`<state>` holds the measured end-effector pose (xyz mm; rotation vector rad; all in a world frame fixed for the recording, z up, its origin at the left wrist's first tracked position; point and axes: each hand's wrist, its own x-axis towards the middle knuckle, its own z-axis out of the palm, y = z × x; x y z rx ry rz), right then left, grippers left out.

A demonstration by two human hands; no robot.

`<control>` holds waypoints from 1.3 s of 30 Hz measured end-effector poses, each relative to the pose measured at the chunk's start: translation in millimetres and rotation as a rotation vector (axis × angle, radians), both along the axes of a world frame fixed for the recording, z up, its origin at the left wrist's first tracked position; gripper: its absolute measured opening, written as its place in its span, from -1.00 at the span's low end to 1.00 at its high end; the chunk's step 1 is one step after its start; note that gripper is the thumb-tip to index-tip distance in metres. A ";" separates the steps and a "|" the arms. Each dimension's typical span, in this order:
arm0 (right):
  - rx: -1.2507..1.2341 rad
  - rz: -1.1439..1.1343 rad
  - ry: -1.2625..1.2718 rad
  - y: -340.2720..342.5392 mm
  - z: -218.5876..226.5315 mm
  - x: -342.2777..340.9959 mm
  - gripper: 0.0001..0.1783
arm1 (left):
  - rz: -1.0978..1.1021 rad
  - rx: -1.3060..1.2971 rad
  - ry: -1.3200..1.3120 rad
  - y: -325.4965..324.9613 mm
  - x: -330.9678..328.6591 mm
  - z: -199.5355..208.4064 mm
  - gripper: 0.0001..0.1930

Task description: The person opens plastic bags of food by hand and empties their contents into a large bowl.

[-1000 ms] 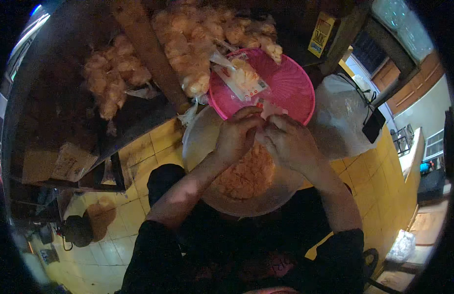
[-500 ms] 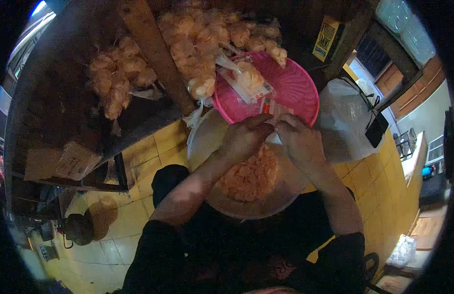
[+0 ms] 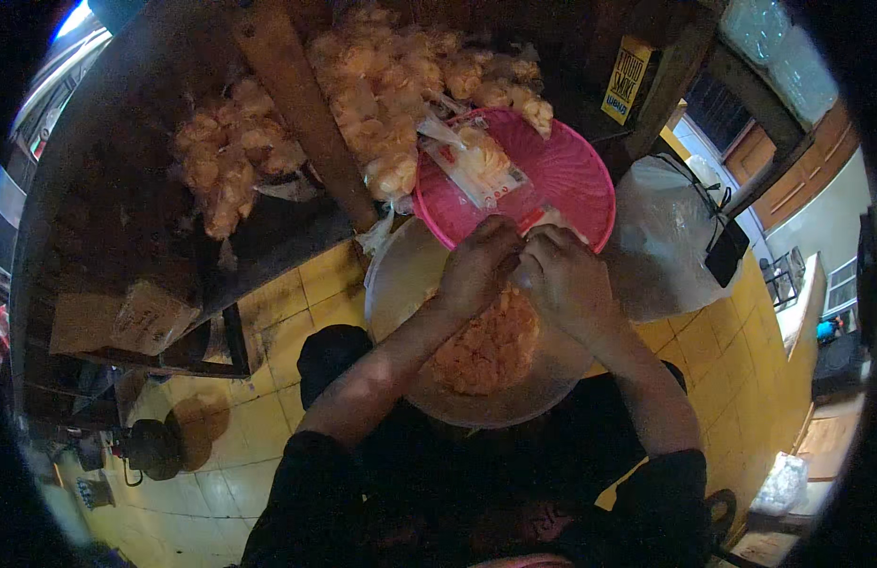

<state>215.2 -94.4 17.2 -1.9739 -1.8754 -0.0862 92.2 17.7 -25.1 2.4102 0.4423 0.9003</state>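
My left hand and my right hand meet over the far side of a wide translucent tub, their fingers pinched on a clear plastic bag with red print. Most of that bag is hidden by my fingers. Below them, a heap of thin orange chips lies in the tub. Just past my hands a pink ribbed plastic basket overlaps the tub's far edge. In it rests a printed clear bag with pale round chips inside.
Many knotted bags of chips are piled on a dark wooden shelf, with another cluster left of a wooden post. At right stand a large white plastic bag and a yellow-black box. A carton sits at left.
My hands have drawn slightly closer together, and the bag in them has shifted, its far part now turned to the right. The view has moved slightly.
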 end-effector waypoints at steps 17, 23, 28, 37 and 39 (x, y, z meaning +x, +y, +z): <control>0.102 0.304 0.409 0.6 12.8 1.5 -0.85 | -0.064 0.165 -0.165 17.6 14.4 -15.0 -0.80; 0.356 0.524 0.906 -11.0 55.2 -10.2 -0.90 | 0.112 0.509 0.110 36.2 17.5 -29.4 -0.77; 0.367 0.145 1.105 -13.5 48.2 14.5 -0.87 | -0.218 -1.103 -0.420 29.6 -0.5 20.2 -0.68; 0.287 -0.082 1.071 -2.5 38.8 19.0 -0.84 | -0.481 -1.289 -0.415 30.1 -56.4 53.2 -0.44; 0.261 -0.130 1.154 -2.4 41.7 15.6 -0.83 | -0.717 -1.260 -0.433 26.7 -63.3 46.6 -0.46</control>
